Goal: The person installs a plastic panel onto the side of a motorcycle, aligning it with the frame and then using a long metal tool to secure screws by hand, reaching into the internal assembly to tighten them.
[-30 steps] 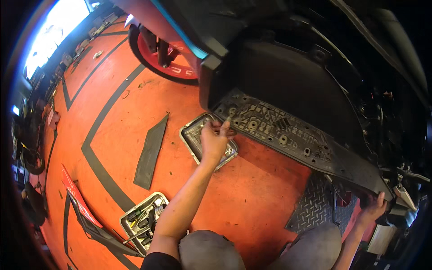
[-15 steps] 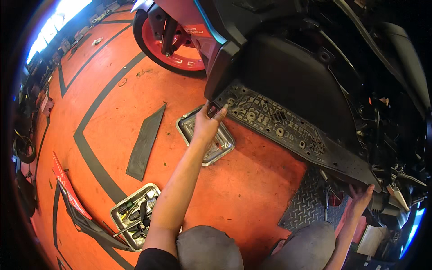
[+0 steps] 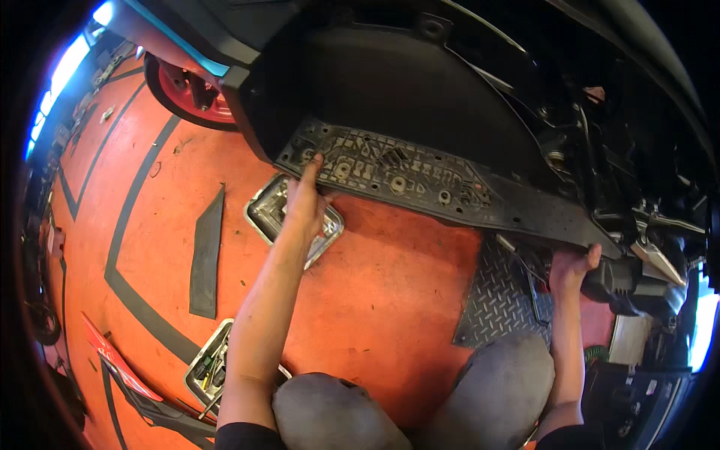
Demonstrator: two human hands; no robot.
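Observation:
A scooter's black plastic floorboard panel [image 3: 397,176] spans the middle, its dirty ribbed footrest facing up. My left hand [image 3: 306,196] grips its outer edge near the front end, the thumb on top and the other fingers largely hidden under the rim. Near the rear end, my right hand [image 3: 574,268] is closed on the lower edge from beneath, with its thumb up against the side. Just below my left hand, a metal tray [image 3: 259,202] lies on the floor with small parts in it. The scooter's red front wheel [image 3: 196,96] shows at the upper left.
A flat black rubber mat [image 3: 206,255] lies on the orange floor [image 3: 375,300]. Left of my knees are a tray of tools [image 3: 201,375] and a red and black body panel [image 3: 127,367]. Diamond-patterned metal plate [image 3: 499,304] lies under the scooter; a dark case [image 3: 637,401] stands at lower right.
My view has swung to the right, so the scooter and floor things sit further left. Both hands keep their hold on the floorboard panel; the right thumb still shows at its edge.

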